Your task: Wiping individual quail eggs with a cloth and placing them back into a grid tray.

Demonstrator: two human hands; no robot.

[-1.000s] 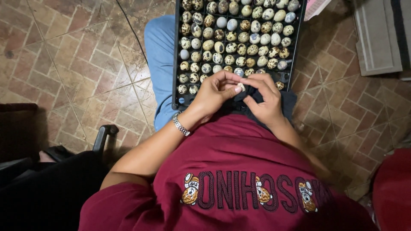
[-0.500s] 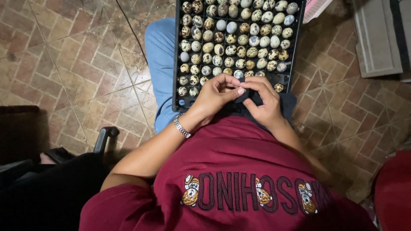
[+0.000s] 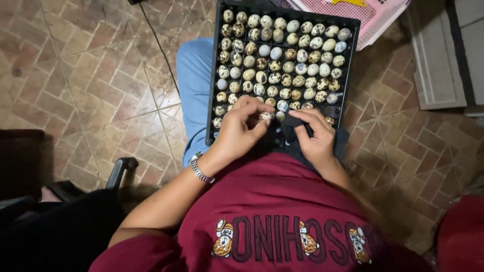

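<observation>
Our left hand (image 3: 239,132) pinches a small speckled egg (image 3: 265,116) between thumb and fingertips, closed snugly around it at the near edge of the tray. Our right hand (image 3: 313,137) sits just at its 3 o'clock, fingers curled narrow and pressed down onto a dark cloth (image 3: 290,132) that lies over the tray's near rim; we cannot tell whether it grips anything besides the cloth. The two hands nearly meet, the egg between them.

At 12 o'clock from the hands lies the black tray (image 3: 215,100), resting across our lap and filled with rows of small speckled, cream and pale blue eggs (image 3: 282,60), each standing in its own cell. A few cells in the nearest row, close to the right hand, stand bare.

A metal wristwatch (image 3: 200,170) circles the left wrist at 7 o'clock from that hand. Below it spreads our maroon shirt (image 3: 282,211), and a blue trouser leg (image 3: 194,85) shows at 10 o'clock beside the tray.

Farther out, a thin black cable (image 3: 159,48) runs over the brick-patterned tile floor (image 3: 75,75) at 10 o'clock. A pink mesh crate (image 3: 373,15) lies at 1 o'clock beyond the tray, touching its far corner.
</observation>
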